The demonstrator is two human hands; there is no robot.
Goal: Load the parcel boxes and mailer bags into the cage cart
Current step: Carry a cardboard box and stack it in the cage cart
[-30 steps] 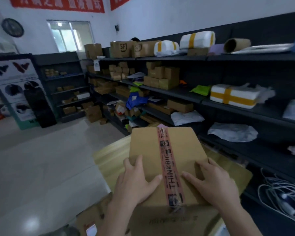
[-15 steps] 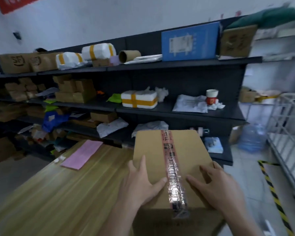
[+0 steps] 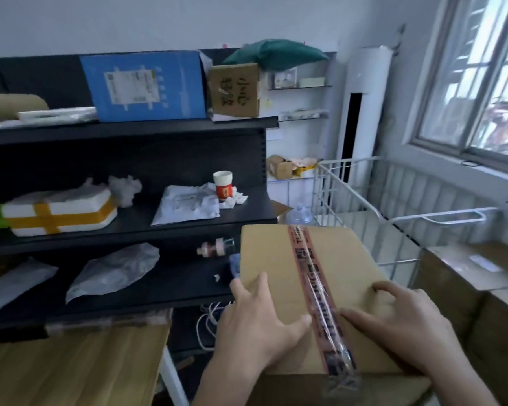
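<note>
A brown parcel box [image 3: 276,259] sealed with a strip of red printed tape fills the lower middle of the view, off the table. My left hand [image 3: 255,326] lies on its top by the left edge, fingers spread and thumb near the tape. My right hand [image 3: 399,320] rests on the top to the right of the tape, fingers slightly bent. The white wire cage cart [image 3: 349,186] stands just beyond the box to the right, under the window. Several brown boxes [image 3: 467,268] are stacked by its near wire wall.
A dark shelf unit [image 3: 129,130] on the left holds a taped foam box [image 3: 59,212], grey mailer bags [image 3: 115,271] and a paper cup [image 3: 223,184]. The wooden table [image 3: 71,370] is at lower left. A white column unit [image 3: 364,106] stands behind the cart.
The view has swung right with the box held in front. The long shelves and table have slid left, and the cage cart and window now lie close ahead. Both hands stay on the box top.
</note>
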